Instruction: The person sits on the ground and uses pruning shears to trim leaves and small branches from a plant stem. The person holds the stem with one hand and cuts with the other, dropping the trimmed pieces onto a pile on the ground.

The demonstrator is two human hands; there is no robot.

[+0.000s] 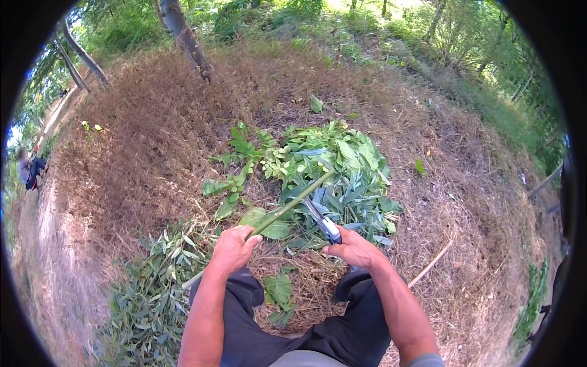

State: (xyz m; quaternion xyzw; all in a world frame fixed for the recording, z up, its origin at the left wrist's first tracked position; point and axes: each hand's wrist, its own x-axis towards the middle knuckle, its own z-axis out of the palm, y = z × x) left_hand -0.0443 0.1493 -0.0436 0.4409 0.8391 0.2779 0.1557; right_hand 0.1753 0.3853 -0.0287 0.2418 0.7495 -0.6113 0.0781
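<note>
My left hand point(233, 247) grips a long green plant stem point(293, 203), which slants up to the right across the view. Its lower end passes behind my left forearm and shows pale beside the thigh. In my right hand point(353, 247) is a cutting tool point(323, 222) with a metal blade and a dark handle; its exact type is unclear. The blade's tip meets or lies just under the stem, and I cannot tell which. Beyond both hands spreads a heap of cut green leaves point(348, 192), with the stem's far end over it.
Leafy cut branches point(146, 298) lie at my left leg. A bare pale stick point(431, 264) rests on dry grass to the right. Broad leaves point(279, 291) lie between my feet. Tree trunks point(188, 41) stand farther off, and a person point(32, 169) is at far left.
</note>
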